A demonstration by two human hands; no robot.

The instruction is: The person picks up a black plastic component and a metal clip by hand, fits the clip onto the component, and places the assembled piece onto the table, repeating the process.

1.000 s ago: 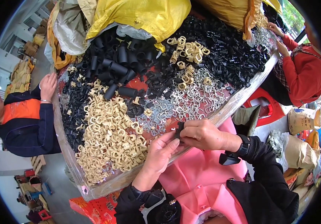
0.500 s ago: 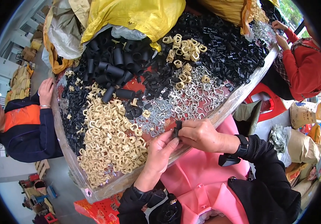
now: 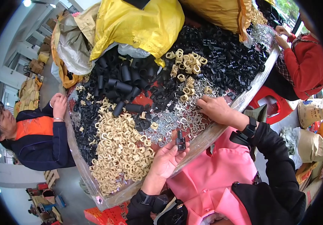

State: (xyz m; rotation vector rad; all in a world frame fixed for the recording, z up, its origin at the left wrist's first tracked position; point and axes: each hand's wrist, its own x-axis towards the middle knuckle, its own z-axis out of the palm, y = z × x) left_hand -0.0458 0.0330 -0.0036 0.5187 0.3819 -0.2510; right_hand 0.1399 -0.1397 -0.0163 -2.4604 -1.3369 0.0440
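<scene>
Between the thumb and fingers of my left hand (image 3: 165,162), a small black plastic fitting (image 3: 180,142) stands upright with its narrow end up, near the table's front edge. My right hand (image 3: 219,111) is over the silver bent-wire clips (image 3: 191,119), its fingers bent down among them and drawn together; what lies at the fingertips is hidden. Left of the wire clips spread small grey metal pieces (image 3: 165,123). A large heap of beige plastic rings (image 3: 120,150) lies left of my left hand.
Black tubes (image 3: 123,87), small black parts (image 3: 221,56) and more beige rings (image 3: 187,60) cover the far table, below yellow sacks (image 3: 139,30). A wooden rim (image 3: 206,139) edges the table. One person (image 3: 37,131) stands at left; another in red (image 3: 306,67) works at far right.
My right hand has let go of the black fitting and moved right and away, onto the wire clips. My left hand keeps the fitting, turned more upright. The person at left has brought their hands together.
</scene>
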